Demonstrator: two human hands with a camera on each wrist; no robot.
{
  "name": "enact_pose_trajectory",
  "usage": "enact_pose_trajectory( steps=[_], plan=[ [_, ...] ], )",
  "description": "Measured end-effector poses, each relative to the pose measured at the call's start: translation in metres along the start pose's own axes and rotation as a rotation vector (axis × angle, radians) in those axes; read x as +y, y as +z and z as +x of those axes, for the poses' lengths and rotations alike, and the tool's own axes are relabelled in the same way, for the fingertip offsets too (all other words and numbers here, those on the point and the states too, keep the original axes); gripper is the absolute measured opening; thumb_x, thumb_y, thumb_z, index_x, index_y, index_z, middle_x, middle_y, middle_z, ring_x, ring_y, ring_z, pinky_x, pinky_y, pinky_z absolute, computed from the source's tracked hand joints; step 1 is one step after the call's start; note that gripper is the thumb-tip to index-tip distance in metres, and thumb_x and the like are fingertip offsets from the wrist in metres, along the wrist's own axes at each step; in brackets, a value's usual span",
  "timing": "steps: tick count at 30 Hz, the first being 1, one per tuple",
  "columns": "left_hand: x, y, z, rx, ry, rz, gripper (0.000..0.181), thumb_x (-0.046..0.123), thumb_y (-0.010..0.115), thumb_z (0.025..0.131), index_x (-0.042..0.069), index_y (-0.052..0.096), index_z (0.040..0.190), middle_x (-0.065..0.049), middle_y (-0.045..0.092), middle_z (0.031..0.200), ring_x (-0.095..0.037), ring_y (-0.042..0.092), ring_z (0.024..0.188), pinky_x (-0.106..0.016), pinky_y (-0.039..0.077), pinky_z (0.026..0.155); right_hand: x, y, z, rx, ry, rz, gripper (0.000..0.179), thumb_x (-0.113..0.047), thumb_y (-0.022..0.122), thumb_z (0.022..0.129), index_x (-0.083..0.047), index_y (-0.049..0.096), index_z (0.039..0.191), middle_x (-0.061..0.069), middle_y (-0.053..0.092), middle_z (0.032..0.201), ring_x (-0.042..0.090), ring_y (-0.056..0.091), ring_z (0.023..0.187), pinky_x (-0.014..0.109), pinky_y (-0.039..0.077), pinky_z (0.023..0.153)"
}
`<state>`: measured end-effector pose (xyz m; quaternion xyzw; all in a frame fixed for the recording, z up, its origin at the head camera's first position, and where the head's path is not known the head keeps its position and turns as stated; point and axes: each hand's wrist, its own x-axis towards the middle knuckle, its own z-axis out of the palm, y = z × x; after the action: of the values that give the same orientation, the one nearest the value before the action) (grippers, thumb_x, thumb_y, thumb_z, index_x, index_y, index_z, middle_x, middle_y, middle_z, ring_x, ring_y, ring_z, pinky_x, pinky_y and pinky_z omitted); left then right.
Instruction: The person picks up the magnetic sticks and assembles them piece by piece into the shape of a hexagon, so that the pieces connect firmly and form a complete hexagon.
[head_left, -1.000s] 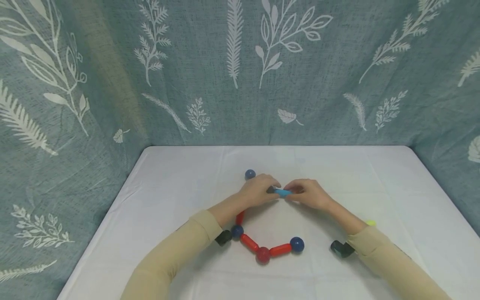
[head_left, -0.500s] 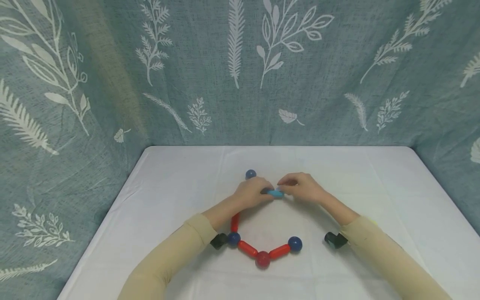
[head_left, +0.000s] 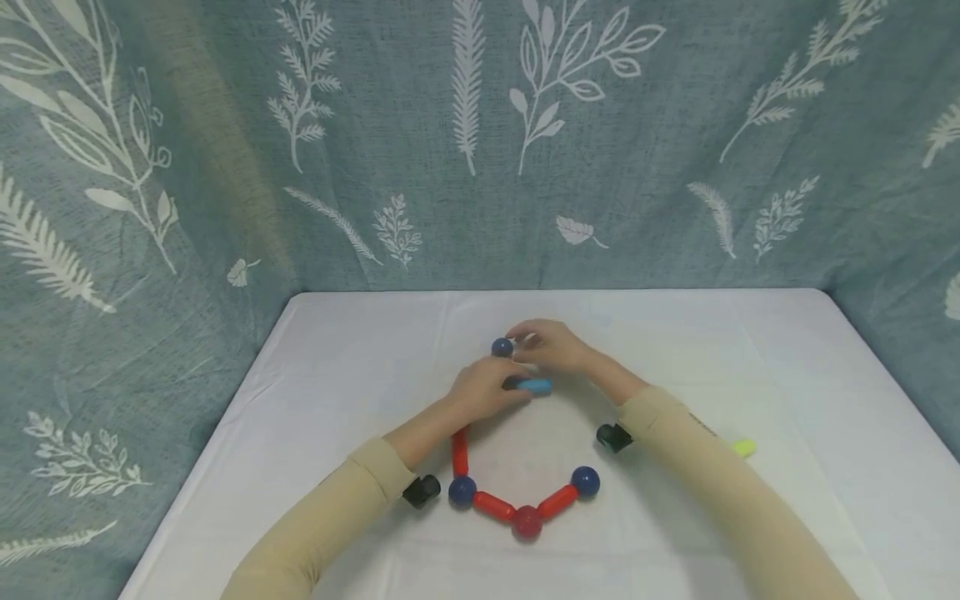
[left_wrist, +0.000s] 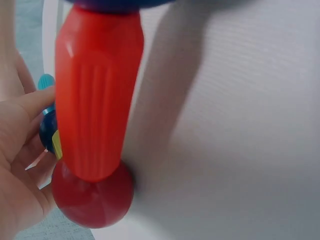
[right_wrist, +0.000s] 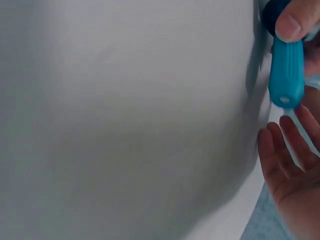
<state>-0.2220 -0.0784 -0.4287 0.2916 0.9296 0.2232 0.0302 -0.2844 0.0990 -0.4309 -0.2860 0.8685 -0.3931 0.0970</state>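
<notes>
My left hand [head_left: 487, 389] grips a dark blue ball [left_wrist: 47, 131] that carries a light blue rod [head_left: 536, 387], its free end pointing right. A yellow piece [left_wrist: 57, 144] shows beside that ball in the left wrist view. A red rod [left_wrist: 97, 95] joined to a red ball [left_wrist: 92, 197] runs close by that hand, part of a chain of rods and balls on the table. My right hand [head_left: 553, 346] has its fingers spread beside another blue ball [head_left: 502, 347] at the back. Whether they touch it cannot be seen; the right wrist view shows those fingers loosely bent.
The chain's near part bends across the white table [head_left: 360, 367], through a red ball [head_left: 527, 523] to a blue ball [head_left: 585, 482] at its right end. A yellow-green rod [head_left: 744, 448] lies at the right. Dark wrist cameras [head_left: 422, 491] sit below both forearms.
My right hand has left the light blue rod and moved left to the far blue ball. My left hand has shifted left with the rod, and the chain's left side has swung left.
</notes>
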Motion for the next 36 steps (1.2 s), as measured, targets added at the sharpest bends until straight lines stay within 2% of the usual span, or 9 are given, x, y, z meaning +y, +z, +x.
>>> enact_pose_trajectory(
  steps=[3,8,14,19,24,29,36],
  plan=[
    [-0.001,0.0,-0.002,0.005,0.0,0.006,0.021,0.028,0.071,0.09,0.017,0.074,0.108,0.004,0.071,0.102,-0.018,0.064,0.094,-0.035,0.051,0.078,-0.003,0.005,0.008,-0.021,-0.047,-0.063,0.041,-0.009,0.066,0.091,-0.001,0.058,0.13,0.019,0.061,0.123,0.034,0.059,0.113,0.043,0.046,0.096],
    [-0.002,0.0,-0.003,0.022,0.017,0.026,0.019,0.027,0.072,0.089,0.015,0.073,0.105,0.003,0.071,0.099,-0.017,0.065,0.09,-0.034,0.052,0.075,-0.006,0.011,0.017,-0.021,-0.072,-0.163,0.042,-0.011,0.068,0.091,-0.003,0.058,0.131,0.016,0.062,0.123,0.031,0.057,0.114,0.043,0.045,0.097],
    [-0.002,0.001,-0.004,0.035,0.014,0.006,0.021,0.026,0.073,0.089,0.016,0.073,0.106,0.002,0.072,0.102,-0.019,0.065,0.097,-0.035,0.052,0.081,-0.002,0.008,0.012,0.023,0.019,-0.136,0.036,-0.015,0.072,0.087,-0.003,0.063,0.12,0.012,0.066,0.116,0.029,0.063,0.105,0.039,0.05,0.089],
    [-0.003,0.003,-0.004,0.024,-0.021,-0.012,0.022,0.027,0.072,0.089,0.017,0.073,0.108,0.003,0.071,0.101,-0.017,0.064,0.097,-0.034,0.05,0.083,0.007,-0.003,-0.01,0.066,0.105,-0.063,0.035,-0.019,0.074,0.085,-0.006,0.065,0.117,0.01,0.067,0.113,0.028,0.063,0.103,0.04,0.052,0.085],
    [-0.003,0.004,-0.004,0.007,-0.048,-0.02,0.021,0.027,0.072,0.089,0.016,0.074,0.107,0.003,0.071,0.1,-0.015,0.063,0.095,-0.033,0.05,0.083,0.016,-0.014,-0.042,0.077,0.172,-0.05,0.04,-0.023,0.076,0.084,-0.008,0.064,0.119,0.008,0.067,0.11,0.025,0.062,0.099,0.041,0.051,0.085],
    [-0.002,0.004,-0.003,0.001,-0.057,-0.039,0.022,0.026,0.072,0.089,0.015,0.073,0.108,0.002,0.071,0.099,-0.015,0.063,0.094,-0.033,0.05,0.083,0.021,-0.018,-0.07,0.057,0.156,-0.006,0.043,-0.021,0.075,0.085,-0.006,0.062,0.124,0.011,0.066,0.114,0.024,0.063,0.098,0.041,0.051,0.084],
    [-0.001,0.006,-0.003,0.006,-0.041,-0.039,0.023,0.025,0.071,0.09,0.014,0.073,0.11,0.001,0.07,0.102,-0.016,0.062,0.097,-0.034,0.05,0.086,0.021,-0.014,-0.088,0.033,0.148,0.038,0.043,-0.024,0.074,0.087,-0.008,0.064,0.125,-0.001,0.064,0.086,0.017,0.061,0.084,0.034,0.049,0.075]
  ],
)
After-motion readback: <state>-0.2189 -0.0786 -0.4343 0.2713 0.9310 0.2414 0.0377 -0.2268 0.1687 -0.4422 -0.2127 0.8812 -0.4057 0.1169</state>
